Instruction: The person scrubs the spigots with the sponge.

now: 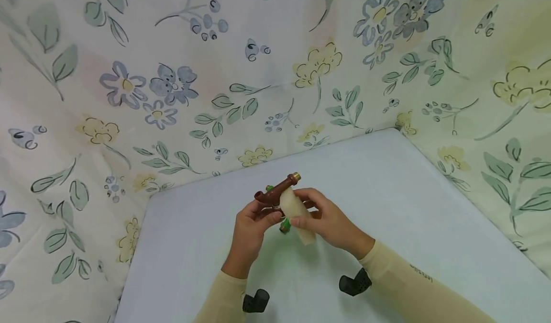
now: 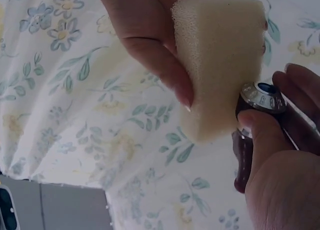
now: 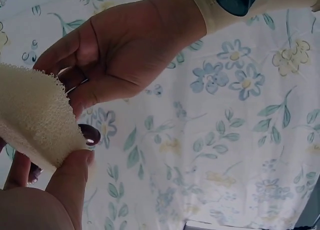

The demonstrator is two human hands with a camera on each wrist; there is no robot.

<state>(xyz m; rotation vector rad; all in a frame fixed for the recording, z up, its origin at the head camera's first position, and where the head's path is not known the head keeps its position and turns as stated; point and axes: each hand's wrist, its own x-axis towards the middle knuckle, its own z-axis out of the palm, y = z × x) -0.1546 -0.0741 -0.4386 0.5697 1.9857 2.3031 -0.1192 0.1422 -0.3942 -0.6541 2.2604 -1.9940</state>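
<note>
My left hand (image 1: 249, 229) grips a reddish-brown fitting (image 1: 277, 193), shaped like a tap, with a brass-coloured end pointing up and right. Bits of green (image 1: 285, 226) show beside it. In the left wrist view my thumb presses just below a silver knob (image 2: 264, 101) with a blue centre. My right hand (image 1: 333, 222) pinches a cream-coloured sponge block (image 1: 294, 209) between thumb and fingers. The sponge lies against the fitting's side and overlaps part of it. In the right wrist view the sponge (image 3: 37, 112) hides most of the fitting.
Both hands are above a white table (image 1: 189, 251). Behind and beside it hangs a floral cloth (image 1: 275, 74). A black wrist camera (image 1: 257, 301) sits by the left sleeve, another black camera (image 1: 355, 283) by the right.
</note>
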